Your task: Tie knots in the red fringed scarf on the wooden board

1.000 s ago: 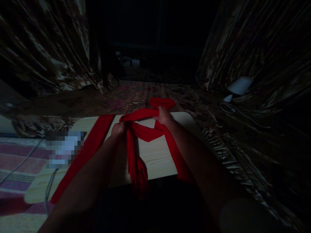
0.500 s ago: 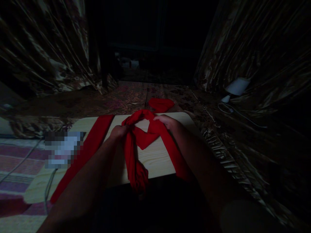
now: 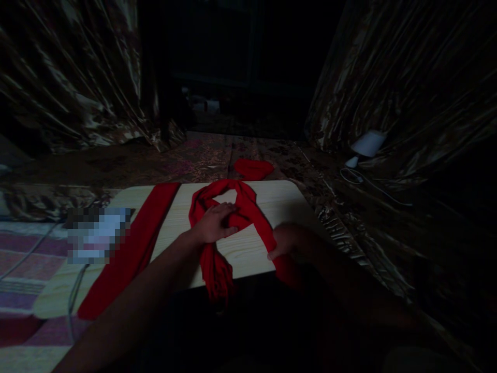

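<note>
A red fringed scarf [image 3: 248, 203] lies in a loop on the pale wooden table [image 3: 243, 254], with one strand crossing over the other on the right. My left hand [image 3: 213, 224] rests on the left and lower part of the loop, its fingers stretched out. Below it the scarf's fringed end [image 3: 217, 277] hangs over the near edge. My right hand [image 3: 286, 241] is closed around the right strand, whose lower part fades into shadow. Further left, a long flat red strip of cloth [image 3: 134, 243] runs slantwise over the table; whether it joins the loop I cannot tell.
Beyond the table lies a folded red cloth [image 3: 254, 168] on a patterned cover. A small white lamp [image 3: 368, 143] with a cord stands back right. On the left are a blurred-out flat item [image 3: 99, 235], a cable [image 3: 75, 290] and a striped cloth [image 3: 29, 269]. Curtains hang on both sides.
My left hand has let go of its pinch and now lies spread on the loop. My right hand has slid down the right strand, toward me. The loop has become smaller and rounder.
</note>
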Available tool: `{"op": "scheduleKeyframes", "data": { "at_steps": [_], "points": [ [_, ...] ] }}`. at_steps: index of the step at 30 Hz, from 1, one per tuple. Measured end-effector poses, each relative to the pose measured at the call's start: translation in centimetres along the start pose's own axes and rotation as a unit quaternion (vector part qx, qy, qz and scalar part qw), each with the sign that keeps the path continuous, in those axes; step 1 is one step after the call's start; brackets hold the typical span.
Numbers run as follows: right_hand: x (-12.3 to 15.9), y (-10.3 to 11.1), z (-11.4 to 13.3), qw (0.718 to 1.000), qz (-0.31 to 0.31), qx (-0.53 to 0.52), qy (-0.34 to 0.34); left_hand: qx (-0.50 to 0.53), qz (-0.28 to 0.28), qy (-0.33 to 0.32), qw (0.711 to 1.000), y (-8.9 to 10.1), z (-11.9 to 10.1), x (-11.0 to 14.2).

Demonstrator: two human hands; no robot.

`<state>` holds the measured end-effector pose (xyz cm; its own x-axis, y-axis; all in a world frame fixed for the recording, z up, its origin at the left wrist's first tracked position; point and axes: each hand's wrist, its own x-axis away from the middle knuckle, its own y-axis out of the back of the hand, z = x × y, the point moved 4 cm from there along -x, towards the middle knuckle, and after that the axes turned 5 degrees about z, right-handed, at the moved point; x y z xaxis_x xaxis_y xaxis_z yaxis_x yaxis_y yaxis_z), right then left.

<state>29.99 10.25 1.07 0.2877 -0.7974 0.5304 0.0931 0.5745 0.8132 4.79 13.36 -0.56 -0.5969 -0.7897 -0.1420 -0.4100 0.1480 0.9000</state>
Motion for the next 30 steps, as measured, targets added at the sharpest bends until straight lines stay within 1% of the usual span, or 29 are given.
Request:
{"op": "scheduleKeyframes", "data": {
  "at_steps": [1,2,3,4,5,6,7,8,9,10,11,12,13,14,15,16,17,18,19,20,21,22,23,25,26,28,30],
  "points": [
    [0.6,-0.9,0.1,1.0,0.003,0.019,0.014,-0.009,0.024,0.012,1.0,-0.8,0.2,0.2],
    [0.9,-1.6,0.1,0.999,0.024,0.032,0.024,-0.019,0.037,0.025,0.999,-1.4,0.3,0.3],
    [1.0,-2.0,0.2,0.998,0.05,0.024,0.032,-0.028,0.04,0.037,0.998,-1.9,0.4,0.4],
    [0.8,-1.8,0.3,0.998,0.052,-0.017,0.038,-0.035,0.035,0.045,0.998,-2.2,0.4,0.5],
    [0.4,-1.1,0.2,0.996,0.035,-0.079,0.039,-0.038,0.026,0.052,0.998,-2.3,0.4,0.5],
    [0.0,0.0,-0.2,0.988,-0.009,-0.153,0.031,-0.038,0.018,0.058,0.997,-2.3,0.3,0.5],
    [-0.5,1.4,-0.8,0.97,-0.079,-0.228,0.015,-0.036,0.012,0.066,0.997,-2.3,0.3,0.5],
    [-0.8,2.9,-1.7,0.943,-0.17,-0.286,-0.012,-0.034,0.006,0.072,0.997,-2.3,0.2,0.5],
    [-0.9,4.2,-2.6,0.913,-0.259,-0.311,-0.049,-0.033,0.001,0.076,0.997,-2.2,0.2,0.5],
    [-0.9,5.0,-3.5,0.89,-0.326,-0.304,-0.092,-0.033,-0.004,0.077,0.997,-2.1,0.1,0.5],
    [-0.8,5.4,-4.1,0.876,-0.372,-0.278,-0.129,-0.034,-0.008,0.075,0.997,-2.0,0.1,0.5],
    [-0.6,5.6,-4.3,0.871,-0.401,-0.239,-0.154,-0.036,-0.011,0.072,0.997,-2.0,0.1,0.6],
    [-0.3,5.4,-4.3,0.872,-0.42,-0.192,-0.162,-0.039,-0.012,0.072,0.997,-1.9,0.1,0.6],
    [0.1,5.1,-3.9,0.876,-0.435,-0.146,-0.151,-0.043,-0.01,0.074,0.996,-1.9,0.1,0.6],
    [0.5,4.6,-3.3,0.882,-0.443,-0.106,-0.12,-0.047,-0.002,0.079,0.996,-1.9,0.1,0.5],
    [1.0,4.0,-2.5,0.893,-0.439,-0.071,-0.071,-0.052,0.009,0.087,0.995,-1.8,0.0,0.4],
    [1.3,3.3,-1.5,0.911,-0.41,-0.045,-0.005,-0.058,0.022,0.094,0.994,-1.8,-0.2,0.3],
    [1.6,2.5,-0.4,0.933,-0.353,-0.024,0.071,-0.067,0.034,0.102,0.992,-1.7,-0.5,0.0],
    [1.8,1.6,0.7,0.952,-0.267,-0.006,0.147,-0.078,0.043,0.108,0.99,-1.5,-0.9,-0.2],
    [2.1,0.7,1.6,0.962,-0.175,0.011,0.209,-0.092,0.044,0.11,0.989,-1.4,-1.4,-0.5],
    [2.5,-0.1,2.2,0.963,-0.099,0.031,0.247,-0.109,0.041,0.109,0.987,-1.2,-2.1,-0.9],
    [2.8,-0.7,2.6,0.962,-0.053,0.052,0.262,-0.126,0.034,0.103,0.986,-1.0,-2.7,-1.2],
    [2.9,-0.9,2.8,0.962,-0.038,0.071,0.26,-0.142,0.028,0.094,0.985,-0.8,-3.4,-1.6],
    [2.8,-1.1,2.9,0.965,-0.057,0.097,0.235,-0.151,0.022,0.074,0.985,-0.6,-4.4,-2.2],
    [2.6,-1.1,2.8,0.967,-0.069,0.101,0.223,-0.134,0.022,0.074,0.988,-0.6,-4.6,-2.5],
    [1.5,-1.1,2.6,0.973,-0.094,0.088,0.193,-0.046,0.014,0.109,0.993,-0.3,-4.1,-3.0],
    [0.0,-0.4,2.2,0.978,-0.156,0.033,0.134,0.082,-0.013,0.166,0.983,0.3,-2.8,-3.3]
  ]
}}
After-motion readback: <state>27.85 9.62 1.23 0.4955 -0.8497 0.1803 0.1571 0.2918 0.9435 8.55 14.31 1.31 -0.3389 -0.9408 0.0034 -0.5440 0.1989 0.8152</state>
